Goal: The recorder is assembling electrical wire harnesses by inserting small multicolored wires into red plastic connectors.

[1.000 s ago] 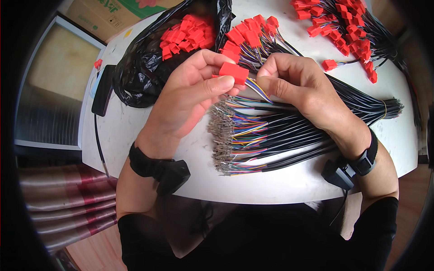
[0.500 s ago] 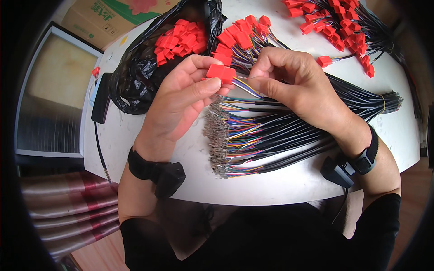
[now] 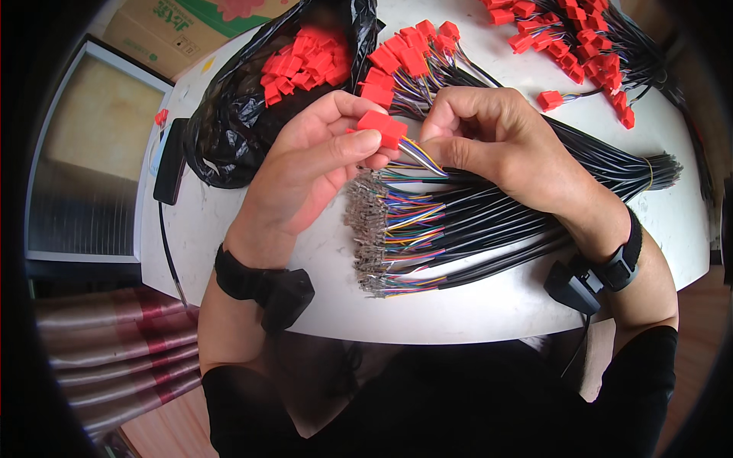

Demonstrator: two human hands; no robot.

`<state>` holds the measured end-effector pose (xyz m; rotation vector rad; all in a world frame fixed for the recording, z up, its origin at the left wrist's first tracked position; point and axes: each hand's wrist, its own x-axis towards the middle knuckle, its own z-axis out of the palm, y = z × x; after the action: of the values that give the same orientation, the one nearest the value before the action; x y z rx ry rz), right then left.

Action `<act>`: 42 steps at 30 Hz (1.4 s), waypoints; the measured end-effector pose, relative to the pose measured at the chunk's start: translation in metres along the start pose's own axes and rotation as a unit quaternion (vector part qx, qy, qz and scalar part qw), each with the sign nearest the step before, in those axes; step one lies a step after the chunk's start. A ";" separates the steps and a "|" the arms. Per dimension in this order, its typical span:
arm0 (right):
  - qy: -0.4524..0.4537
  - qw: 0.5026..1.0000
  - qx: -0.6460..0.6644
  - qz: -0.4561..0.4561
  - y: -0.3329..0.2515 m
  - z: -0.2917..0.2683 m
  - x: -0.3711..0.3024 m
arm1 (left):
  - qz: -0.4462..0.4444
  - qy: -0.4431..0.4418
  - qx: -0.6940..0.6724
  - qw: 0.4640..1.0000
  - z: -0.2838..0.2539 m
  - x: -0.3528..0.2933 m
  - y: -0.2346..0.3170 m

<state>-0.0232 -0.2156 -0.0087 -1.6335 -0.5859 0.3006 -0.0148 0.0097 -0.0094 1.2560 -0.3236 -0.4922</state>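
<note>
Between the thumb and fingers of my left hand (image 3: 317,153) is a red plastic connector housing (image 3: 382,128). Several thin coloured wires (image 3: 418,156), yellow, white and blue among them, run out of its right end. My right hand (image 3: 508,149) is closed in a pinch at these wires, close beside the housing; its fingertips partly hide what they grip. Below both hands lies a bundle of black cables (image 3: 496,217). Their stripped coloured ends carry metal crimp terminals (image 3: 368,244), lined up on the left side.
A black plastic bag (image 3: 221,145) holds loose red housings (image 3: 309,65). Behind my hands lie cables with red housings (image 3: 408,49), and another such bundle (image 3: 584,46) lies far right. A dark phone-like device (image 3: 170,160) with a cord and a cardboard box (image 3: 153,42) are at left.
The red housing has tilted and shifted slightly right in my left hand, and more of its wires now show. My right hand stays nearly in place, still pinching.
</note>
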 end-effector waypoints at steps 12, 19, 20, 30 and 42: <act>-0.016 0.998 0.051 0.028 0.000 0.002 0.001 | -0.031 -0.008 0.021 0.999 -0.001 -0.002 0.004; 0.023 0.999 0.040 -0.002 0.007 0.009 0.000 | -0.009 -0.007 0.005 1.000 0.004 -0.001 0.000; 0.024 0.999 0.040 -0.002 0.006 0.010 0.000 | -0.009 -0.007 0.005 1.000 0.004 -0.001 0.000; 0.060 0.997 0.040 0.014 0.006 0.015 -0.001 | 0.000 -0.009 0.032 0.999 0.003 -0.001 -0.002; 0.038 0.997 0.026 0.066 0.009 0.005 0.002 | 0.035 0.049 0.029 0.998 0.011 -0.001 -0.006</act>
<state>-0.0222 -0.2104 -0.0182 -1.6289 -0.4109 0.3463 -0.0214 0.0001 -0.0118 1.3154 -0.3007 -0.3618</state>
